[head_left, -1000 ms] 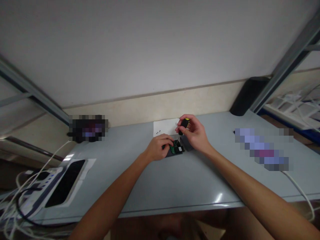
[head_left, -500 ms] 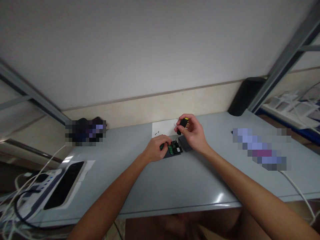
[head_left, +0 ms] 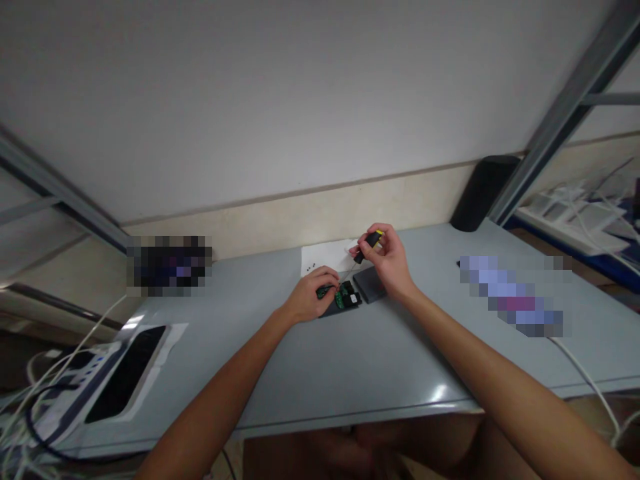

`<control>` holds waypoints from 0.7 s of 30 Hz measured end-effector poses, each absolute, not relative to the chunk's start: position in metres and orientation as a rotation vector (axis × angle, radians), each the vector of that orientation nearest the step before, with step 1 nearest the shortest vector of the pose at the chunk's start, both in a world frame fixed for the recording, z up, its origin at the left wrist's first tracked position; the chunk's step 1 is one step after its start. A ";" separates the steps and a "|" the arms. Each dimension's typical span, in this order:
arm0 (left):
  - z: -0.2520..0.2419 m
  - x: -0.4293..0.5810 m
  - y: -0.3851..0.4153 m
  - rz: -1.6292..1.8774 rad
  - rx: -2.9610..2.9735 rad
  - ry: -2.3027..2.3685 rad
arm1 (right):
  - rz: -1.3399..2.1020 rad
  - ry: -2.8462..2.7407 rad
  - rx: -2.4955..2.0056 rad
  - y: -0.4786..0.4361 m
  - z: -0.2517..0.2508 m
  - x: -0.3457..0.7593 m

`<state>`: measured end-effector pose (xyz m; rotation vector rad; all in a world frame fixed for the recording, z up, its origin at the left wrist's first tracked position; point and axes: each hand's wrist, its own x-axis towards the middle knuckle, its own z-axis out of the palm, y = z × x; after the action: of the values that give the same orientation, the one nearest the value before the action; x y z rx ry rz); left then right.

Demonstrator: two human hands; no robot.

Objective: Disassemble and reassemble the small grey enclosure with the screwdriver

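Observation:
My right hand (head_left: 394,267) grips a screwdriver (head_left: 367,249) by its black and yellow handle. The thin shaft slants down and left toward an opened device with a green circuit board (head_left: 349,297) in a dark grey shell. Whether the tip touches the board is too small to tell. My left hand (head_left: 309,297) is closed over the left end of that device, with thumb and fingers pinching its edge and partly covering it. A separate dark grey casing half (head_left: 369,285) lies just right of the board, below my right hand.
Behind the hands, white paper (head_left: 320,257) bears several tiny dark screws (head_left: 311,267). A black phone (head_left: 127,373) lies at the left by a power strip (head_left: 83,387) and cables. A black cylinder (head_left: 483,193) stands at the back right. Blurred-out objects lie at both sides of the grey table (head_left: 350,373).
The screwdriver has tilted, and its shaft now points down and left to the board. My right hand has lifted slightly. My left hand stays on the device. The whole view has shifted a little.

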<state>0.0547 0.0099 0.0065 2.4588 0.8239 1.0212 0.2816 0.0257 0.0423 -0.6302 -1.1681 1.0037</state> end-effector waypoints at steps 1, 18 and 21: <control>0.006 0.055 0.010 1.027 2.450 0.821 | 1.009 -1.143 -0.641 0.028 0.041 0.283; 0.007 0.050 0.018 0.968 2.445 0.865 | 1.053 -0.755 -0.892 0.067 0.011 0.315; 0.014 0.050 0.021 0.966 2.480 0.935 | 1.052 -0.745 -0.910 0.067 0.011 0.313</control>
<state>0.0498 0.0208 0.0137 2.4805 0.9346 0.9664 0.3131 0.0668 0.0109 -0.9097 -0.7450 1.0515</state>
